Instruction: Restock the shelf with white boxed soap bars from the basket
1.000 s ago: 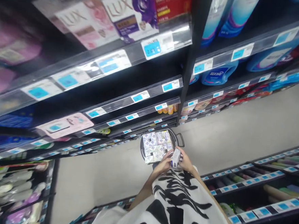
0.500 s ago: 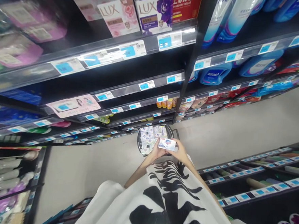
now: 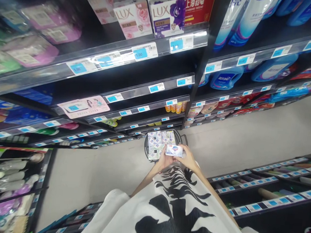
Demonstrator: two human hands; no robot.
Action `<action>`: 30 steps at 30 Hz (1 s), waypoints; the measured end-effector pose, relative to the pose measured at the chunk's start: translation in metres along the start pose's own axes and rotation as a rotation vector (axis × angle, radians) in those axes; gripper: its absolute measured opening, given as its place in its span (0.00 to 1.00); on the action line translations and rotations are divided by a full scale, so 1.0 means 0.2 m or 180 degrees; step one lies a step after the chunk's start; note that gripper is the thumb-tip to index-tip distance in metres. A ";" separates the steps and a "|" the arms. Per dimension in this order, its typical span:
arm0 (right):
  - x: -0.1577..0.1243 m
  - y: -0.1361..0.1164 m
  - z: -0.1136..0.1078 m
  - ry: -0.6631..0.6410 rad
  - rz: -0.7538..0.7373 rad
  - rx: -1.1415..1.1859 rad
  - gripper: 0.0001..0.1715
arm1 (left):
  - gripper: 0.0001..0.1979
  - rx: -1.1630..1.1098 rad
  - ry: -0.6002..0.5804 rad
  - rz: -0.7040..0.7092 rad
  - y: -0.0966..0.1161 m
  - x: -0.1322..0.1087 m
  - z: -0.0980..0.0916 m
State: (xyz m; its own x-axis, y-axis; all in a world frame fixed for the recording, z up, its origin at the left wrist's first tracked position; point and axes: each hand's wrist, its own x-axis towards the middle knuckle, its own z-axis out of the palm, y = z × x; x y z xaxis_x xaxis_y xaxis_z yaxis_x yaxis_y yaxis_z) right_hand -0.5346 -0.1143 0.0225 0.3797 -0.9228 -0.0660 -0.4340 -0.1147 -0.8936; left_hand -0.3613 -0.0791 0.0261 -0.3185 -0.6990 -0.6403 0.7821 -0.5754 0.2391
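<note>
A white soap box (image 3: 174, 150) with a blue and red logo is held flat in front of my body. My left hand (image 3: 165, 161) grips its left end and lower side, and my right hand (image 3: 188, 157) has hold of its right end. Below and just beyond the hands, a round dark basket (image 3: 145, 146) stands low near the shelf. Several similar soap boxes (image 3: 157, 140) lie inside it in rows. The hands and the held box hide the basket's near right part.
Ahead rise dark shelves with price-tag rails (image 3: 114, 60), LUX soap boxes (image 3: 166, 16), and blue detergent bottles (image 3: 223, 78). A pink sign (image 3: 84, 106) juts out at the left. Grey floor (image 3: 250, 126) runs along the aisle; another shelf rack (image 3: 266, 206) stands behind to the right.
The view has shifted slightly, so the shelves appear a little further right. Both hands keep hold of the soap box, almost unmoved.
</note>
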 end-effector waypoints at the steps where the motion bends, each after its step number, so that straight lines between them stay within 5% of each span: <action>1: 0.00 0.00 0.00 0.0025 -0.0087 -0.0120 0.36 | 0.41 0.0055 -0.0052 0.0003 0.01 0.00 -0.01; 7: 0.00 0.06 0.00 -0.0099 -0.0324 -0.0668 0.35 | 0.39 0.1059 -0.0038 0.0442 0.01 0.01 -0.03; 11: -0.02 0.15 -0.01 -0.0070 -0.0410 -0.0314 0.39 | 0.51 0.2392 0.0187 0.1045 0.00 0.01 -0.01; 14: -0.04 0.19 -0.04 0.0050 -0.0224 0.0234 0.46 | 0.58 0.2933 -0.0067 0.1282 0.01 -0.01 0.02; 20: -0.10 0.22 -0.07 0.0198 0.0212 0.0859 0.45 | 0.51 0.3523 -0.0695 0.1448 0.06 -0.07 0.07; 30: -0.07 0.18 -0.07 0.0254 0.0315 0.0916 0.46 | 0.49 0.3493 -0.0692 0.1452 0.05 -0.01 0.04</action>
State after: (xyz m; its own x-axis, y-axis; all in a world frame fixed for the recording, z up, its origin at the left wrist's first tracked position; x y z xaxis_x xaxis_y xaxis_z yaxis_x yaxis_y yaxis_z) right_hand -0.5677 -0.1111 -0.0032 0.2768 -0.9515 -0.1340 -0.2123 0.0755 -0.9743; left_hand -0.3574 -0.0867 0.0363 -0.2976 -0.9279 -0.2245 0.0087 -0.2378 0.9713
